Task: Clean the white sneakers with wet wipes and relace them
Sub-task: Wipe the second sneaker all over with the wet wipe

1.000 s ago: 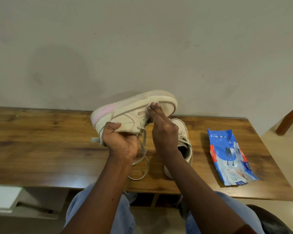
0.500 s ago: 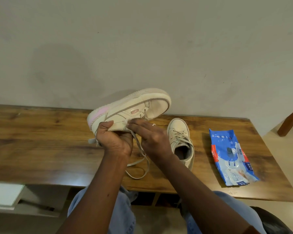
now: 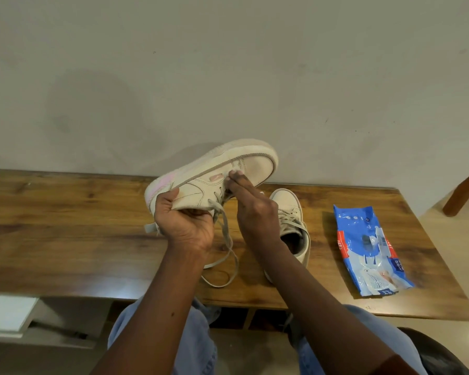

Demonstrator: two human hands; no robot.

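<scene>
Plain grey wall (image 3: pixel 228 63) filled the upper half of the view, and below it ran a wooden table (image 3: pixel 65 226) with a dark, glossy grain, set against that wall. The person sat at it, with jeans (image 3: pixel 198 334) showing under its front edge. The left hand (image 3: pixel 184 226) gripped the held sneaker (image 3: pixel 255 166) at its heel end, thumb on the side panel and fingers curled under the collar, and kept it above the table, tilted on its side with the toe up and to the right. The right hand (image 3: pixel 257 212) had its fingers stretched straight, and the fingertips (image 3: pixel 234 175) pressed on the side of the upper near the eyelets. Something pale showed under them, most likely a wipe, but it was too small to be sure. Its laces (image 3: pixel 229 240) hung loose and looped down onto the wood. The second sneaker (image 3: pixel 291 205) stood on the table just beside the right wrist, still laced. The blue wipes pack (image 3: pixel 368 250) lay flat, well apart to the right. By my reading the wiping step was in hand on the first shoe, with relacing not yet begun. The next move would call for firm rubbing along the scuffed side and sole edge while the left hand steadied the shoe — and for keeping the dangling lace out of the way. A white shelf (image 3: pixel 6 312) sat low at the left, and a wooden chair leg (image 3: pixel 463 190) slanted in at the far right.
</scene>
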